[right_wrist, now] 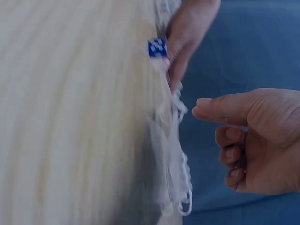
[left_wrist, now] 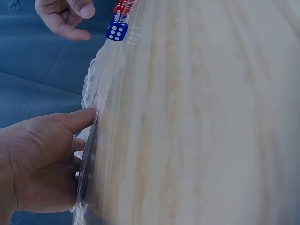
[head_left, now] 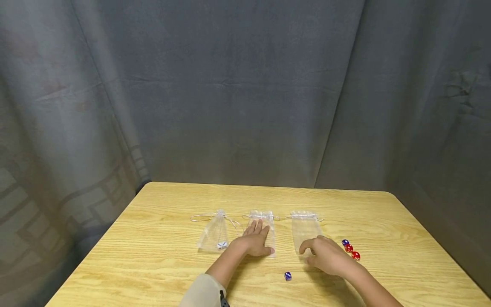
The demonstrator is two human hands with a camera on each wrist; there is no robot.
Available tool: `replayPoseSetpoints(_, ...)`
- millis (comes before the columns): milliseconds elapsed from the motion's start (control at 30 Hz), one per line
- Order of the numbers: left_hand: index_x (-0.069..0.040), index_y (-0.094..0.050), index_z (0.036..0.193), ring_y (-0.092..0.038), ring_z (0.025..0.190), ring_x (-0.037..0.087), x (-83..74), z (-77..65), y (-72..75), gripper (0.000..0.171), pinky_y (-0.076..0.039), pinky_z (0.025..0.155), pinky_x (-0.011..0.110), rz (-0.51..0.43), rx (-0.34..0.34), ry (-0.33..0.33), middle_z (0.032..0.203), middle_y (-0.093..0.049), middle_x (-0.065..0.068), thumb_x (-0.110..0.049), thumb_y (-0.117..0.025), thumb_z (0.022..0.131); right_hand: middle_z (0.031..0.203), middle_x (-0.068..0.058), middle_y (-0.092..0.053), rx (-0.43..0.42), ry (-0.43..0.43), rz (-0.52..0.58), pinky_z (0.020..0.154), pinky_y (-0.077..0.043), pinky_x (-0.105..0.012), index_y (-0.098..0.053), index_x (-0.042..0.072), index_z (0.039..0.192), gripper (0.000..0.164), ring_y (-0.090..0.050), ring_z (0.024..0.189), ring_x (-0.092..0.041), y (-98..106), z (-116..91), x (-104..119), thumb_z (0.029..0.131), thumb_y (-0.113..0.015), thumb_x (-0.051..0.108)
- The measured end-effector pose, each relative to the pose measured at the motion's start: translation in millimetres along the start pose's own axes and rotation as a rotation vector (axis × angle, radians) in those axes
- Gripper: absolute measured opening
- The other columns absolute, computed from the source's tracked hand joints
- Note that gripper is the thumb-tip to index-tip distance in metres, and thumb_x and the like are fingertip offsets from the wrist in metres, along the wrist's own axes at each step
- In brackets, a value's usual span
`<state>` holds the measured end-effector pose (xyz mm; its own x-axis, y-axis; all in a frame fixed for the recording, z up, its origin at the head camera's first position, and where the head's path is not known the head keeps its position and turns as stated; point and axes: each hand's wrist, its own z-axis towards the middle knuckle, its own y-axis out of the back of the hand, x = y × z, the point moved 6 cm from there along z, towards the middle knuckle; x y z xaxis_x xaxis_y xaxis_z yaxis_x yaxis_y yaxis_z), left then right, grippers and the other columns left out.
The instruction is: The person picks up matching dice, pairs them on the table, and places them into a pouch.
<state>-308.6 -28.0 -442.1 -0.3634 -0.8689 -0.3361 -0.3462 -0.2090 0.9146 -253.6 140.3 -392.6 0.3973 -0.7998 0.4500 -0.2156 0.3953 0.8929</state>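
My left hand (head_left: 253,244) lies with fingers spread on the middle sheer white drawstring pouch (head_left: 271,238), pressing it to the table. Over the lower edge of the right-hand pouch (head_left: 303,230) hovers my right hand (head_left: 327,256); in the right wrist view its thumb is out, its fingers are loosely bent, and nothing is held. The left-hand pouch (head_left: 211,234) is gathered at its neck, with two white dice (head_left: 222,245) at its bottom. A blue die (head_left: 288,276) sits on the table in front, between my hands.
To the right of my right hand, a blue die (head_left: 345,242) and two red dice (head_left: 348,248) stand in a short row. The wooden table (head_left: 161,226) ends at the back before a grey curtain (head_left: 238,106), which also hangs at both sides.
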Motion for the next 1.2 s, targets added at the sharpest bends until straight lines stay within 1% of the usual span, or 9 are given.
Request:
replayPoseSetpoints(67,-0.009,-0.027,0.145,-0.005,0.139,0.03,0.2,-0.5,0.1,0.072,-0.01,0.11,0.038,0.0,0.001,0.0,0.152,-0.011,0.016,-0.042,-0.056,0.089,0.07,0.005,-0.051,-0.018,-0.041,0.007,0.053,-0.034,-0.029,-0.068,0.009,0.095,0.019,-0.041,0.064,-0.015,5.4,-0.8,-7.9,0.077,-0.07,0.005)
replayPoseSetpoints(267,-0.008,-0.027,0.145,-0.005,0.139,0.03,0.1,-0.5,0.3,0.072,-0.01,0.11,0.039,-0.013,0.001,-0.004,0.152,-0.011,0.016,-0.042,-0.057,0.089,0.074,0.0,-0.052,-0.077,-0.118,0.043,0.052,-0.035,-0.029,-0.068,0.008,0.097,0.019,-0.04,0.061,-0.015,18.2,-3.6,-29.2,0.078,-0.071,0.007)
replayPoseSetpoints(400,-0.008,-0.026,0.145,-0.004,0.139,0.03,0.5,-0.2,-0.1,0.072,-0.009,0.11,0.04,-0.025,0.003,-0.008,0.152,-0.011,0.016,-0.041,-0.056,0.089,0.073,-0.002,-0.047,-0.132,-0.146,0.056,0.051,-0.032,-0.027,-0.068,0.006,0.099,0.02,-0.036,0.056,-0.014,24.2,-4.8,-43.1,0.079,-0.07,0.006)
replayPoseSetpoints(533,-0.007,-0.025,0.146,-0.003,0.139,0.03,0.7,-0.1,-1.1,0.073,-0.009,0.11,0.04,-0.043,0.004,-0.012,0.152,-0.01,0.016,-0.041,-0.056,0.089,0.068,-0.002,-0.042,-0.188,-0.172,0.048,0.046,-0.027,-0.021,-0.067,0.003,0.102,0.022,-0.03,0.049,-0.01,30.0,-7.5,-57.4,0.08,-0.068,0.005)
replayPoseSetpoints(633,-0.008,-0.025,0.146,-0.003,0.139,0.03,0.6,-0.7,-1.8,0.073,-0.009,0.11,0.04,-0.05,0.005,-0.009,0.152,-0.009,0.016,-0.04,-0.057,0.089,0.068,-0.003,-0.043,-0.215,-0.19,0.06,0.043,-0.027,-0.019,-0.065,0.0,0.105,0.024,-0.031,0.046,-0.01,34.7,-10.7,-67.4,0.081,-0.067,0.006)
replayPoseSetpoints(800,-0.008,-0.026,0.145,-0.003,0.139,0.03,0.0,-0.8,-1.3,0.073,-0.009,0.11,0.039,-0.038,0.004,-0.009,0.152,-0.01,0.016,-0.041,-0.056,0.089,0.067,-0.004,-0.047,-0.243,-0.251,0.039,0.044,-0.029,-0.024,-0.064,-0.002,0.106,0.027,-0.036,0.046,-0.013,42.2,-14.6,-85.9,0.083,-0.066,0.01)
replayPoseSetpoints(933,-0.008,-0.026,0.146,-0.003,0.139,0.03,0.4,-1.0,-0.3,0.073,-0.009,0.11,0.04,-0.041,0.004,-0.008,0.152,-0.01,0.016,-0.041,-0.056,0.089,0.073,-0.003,-0.054,-0.248,-0.298,0.015,0.049,-0.034,-0.03,-0.063,-0.004,0.106,0.029,-0.043,0.056,-0.016,46.2,-15.8,-99.9,0.084,-0.066,0.015)
replayPoseSetpoints(1067,-0.008,-0.026,0.146,-0.003,0.139,0.03,1.0,-1.3,-0.1,0.073,-0.01,0.11,0.04,-0.044,0.002,-0.002,0.152,-0.01,0.016,-0.041,-0.057,0.089,0.074,-0.003,-0.058,-0.238,-0.33,0.0,0.05,-0.037,-0.031,-0.063,-0.005,0.104,0.029,-0.048,0.058,-0.016,46.2,-16.0,-110.8,0.085,-0.065,0.016)
replayPoseSetpoints(1200,-0.008,-0.026,0.145,-0.004,0.139,0.03,0.9,-1.6,-0.1,0.073,-0.01,0.11,0.041,-0.047,-0.001,-0.003,0.152,-0.01,0.016,-0.041,-0.057,0.088,0.075,-0.004,-0.057,-0.224,-0.365,0.013,0.05,-0.036,-0.031,-0.063,-0.006,0.104,0.029,-0.047,0.058,-0.017,44.2,-17.2,-120.6,0.085,-0.063,0.015)
